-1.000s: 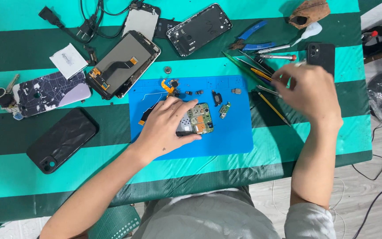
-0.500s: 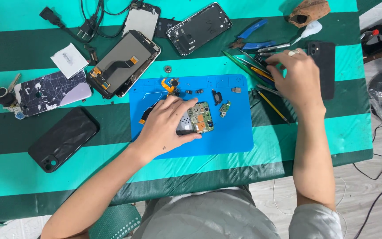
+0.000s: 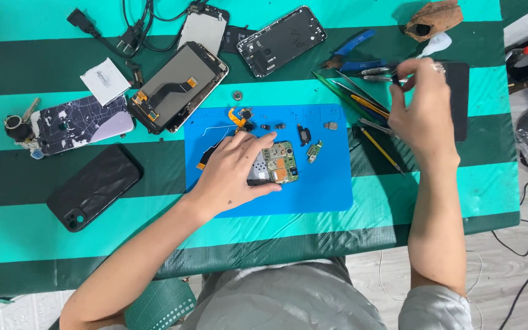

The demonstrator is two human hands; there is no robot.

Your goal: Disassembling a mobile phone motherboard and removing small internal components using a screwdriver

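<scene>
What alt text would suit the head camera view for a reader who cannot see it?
A person's left hand presses a phone circuit board onto a blue repair mat, while the right hand reaches among hand tools at the mat's right. Opened phones, a black phone and cables lie across the green striped table.

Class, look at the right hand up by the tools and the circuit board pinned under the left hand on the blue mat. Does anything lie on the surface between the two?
Yes. Between the right hand and the circuit board under the left hand lie a yellow-handled tool, at the blue mat edge, and a small green board piece on the mat.
</scene>
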